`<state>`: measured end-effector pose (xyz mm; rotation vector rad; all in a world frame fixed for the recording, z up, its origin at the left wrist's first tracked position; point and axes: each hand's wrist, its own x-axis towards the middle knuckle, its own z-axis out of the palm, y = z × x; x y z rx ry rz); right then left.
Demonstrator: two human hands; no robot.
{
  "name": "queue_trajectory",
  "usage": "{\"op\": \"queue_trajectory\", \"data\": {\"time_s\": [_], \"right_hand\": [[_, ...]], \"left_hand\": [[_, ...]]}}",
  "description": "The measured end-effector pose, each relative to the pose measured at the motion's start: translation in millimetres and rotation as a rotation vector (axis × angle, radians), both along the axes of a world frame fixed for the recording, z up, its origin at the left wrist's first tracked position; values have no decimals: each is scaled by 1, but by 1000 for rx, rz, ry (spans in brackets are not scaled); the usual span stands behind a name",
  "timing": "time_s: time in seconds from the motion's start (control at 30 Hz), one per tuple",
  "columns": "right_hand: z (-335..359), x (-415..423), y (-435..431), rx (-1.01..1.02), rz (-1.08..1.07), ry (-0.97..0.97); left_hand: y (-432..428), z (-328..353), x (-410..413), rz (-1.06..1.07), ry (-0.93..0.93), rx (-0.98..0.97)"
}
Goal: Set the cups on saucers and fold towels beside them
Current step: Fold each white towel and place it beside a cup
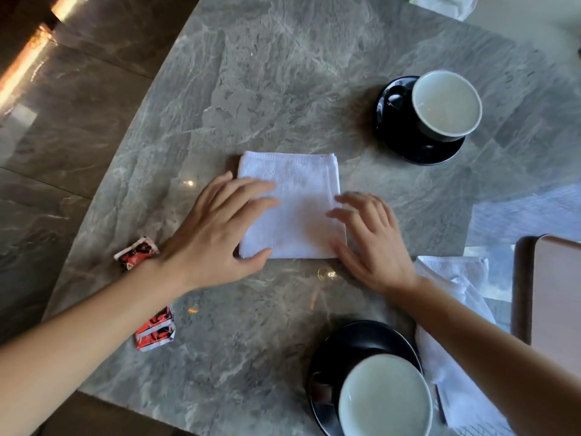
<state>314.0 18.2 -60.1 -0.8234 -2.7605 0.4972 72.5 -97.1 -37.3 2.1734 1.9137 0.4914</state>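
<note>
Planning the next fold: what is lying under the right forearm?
A second white towel, rumpled, lies on the marble table, just right of the near saucer. The forearm crosses its middle, so that stretch and any folds there are hidden.

A grey marble-patterned table (283, 73) with a glossy top and a rounded edge fills the view. Near its middle lies a white folded towel (301, 184), a neat rectangle flat on the stone. At 2 o'clock from it, well apart, sits a black far saucer (396, 133). At 5 o'clock, at the near edge, sits a black near saucer (352, 344). Just beside that, at 4 o'clock, lies a rumpled loose towel (456, 272). At 8 o'clock lie two torn red wrappers (136, 251), near each other. A crumpled white thing (446, 3) sits at 1 o'clock, cut off by the frame.
</note>
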Motion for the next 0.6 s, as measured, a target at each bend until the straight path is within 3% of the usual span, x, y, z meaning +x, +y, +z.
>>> {"op": "queue_trajectory", "data": {"time_s": [0.13,0.47,0.6], "right_hand": [[-3,24,5,95,127,-47],[-10,24,4,164,78,-65],[-7,17,-1,35,-34,38]], "left_hand": [[-25,-6,3,-44,11,-79],[-17,-21,13,79,38,-77],[-19,-22,12,117,23,-49]]}}
